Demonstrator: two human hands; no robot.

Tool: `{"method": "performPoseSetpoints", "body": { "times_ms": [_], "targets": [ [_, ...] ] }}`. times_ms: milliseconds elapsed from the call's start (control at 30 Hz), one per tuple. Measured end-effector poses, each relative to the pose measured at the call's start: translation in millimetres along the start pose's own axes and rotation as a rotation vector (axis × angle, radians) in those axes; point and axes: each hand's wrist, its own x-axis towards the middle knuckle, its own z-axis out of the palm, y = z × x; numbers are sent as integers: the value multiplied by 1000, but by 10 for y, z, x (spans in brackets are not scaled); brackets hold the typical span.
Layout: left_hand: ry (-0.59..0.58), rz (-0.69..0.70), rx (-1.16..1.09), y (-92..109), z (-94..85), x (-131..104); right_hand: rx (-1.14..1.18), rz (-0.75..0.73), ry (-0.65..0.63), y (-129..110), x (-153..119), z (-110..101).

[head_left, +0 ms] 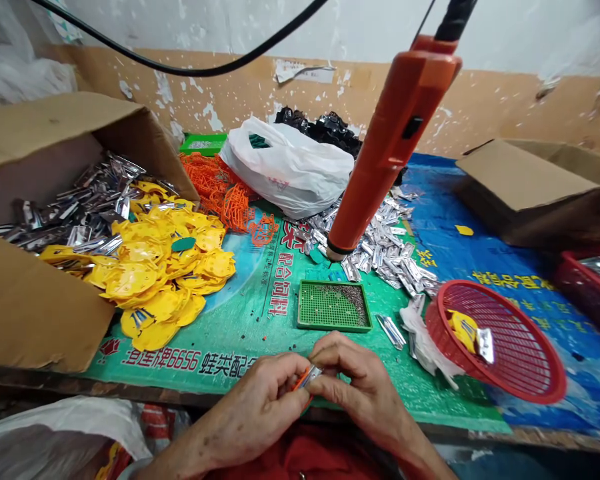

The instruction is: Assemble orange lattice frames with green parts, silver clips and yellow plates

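At the table's front edge, my left hand (267,403) and my right hand (363,383) meet around a small silver metal piece with an orange plastic part (307,379). Fingers and thumbs of both hands pinch it, and they cover much of it. Just beyond my hands lies a green mesh tray (305,323) with many tiny screws (353,300) gathered on its right side. Above the tray hangs an orange power screwdriver (380,153), tip down. A few silver metal strips (391,331) lie right of the tray.
Yellow plastic pieces (145,267) spill from a cardboard box (35,307) at left. Orange plastic parts (220,190), a white bag (285,167) and silver pieces (380,247) lie farther back. A red basket (535,367) holds finished-looking yellow and silver items at right, near another cardboard box (525,180).
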Motion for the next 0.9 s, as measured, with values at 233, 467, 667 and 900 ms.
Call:
{"method": "performPoseSetpoints", "body": {
  "times_ms": [233, 467, 667, 900],
  "targets": [
    [54, 26, -148, -80, -6, 21, -45, -12, 87, 36, 121, 79],
    [166, -151, -465, -301, -32, 96, -302, -115, 616, -120, 227, -514],
    [217, -163, -480, -321, 12, 131, -179, -318, 726, -399, 1049, -1327],
    [225, -156, -476, -301, 37, 113, 141, -99, 459, -420, 1585, -1058]
  ]
}}
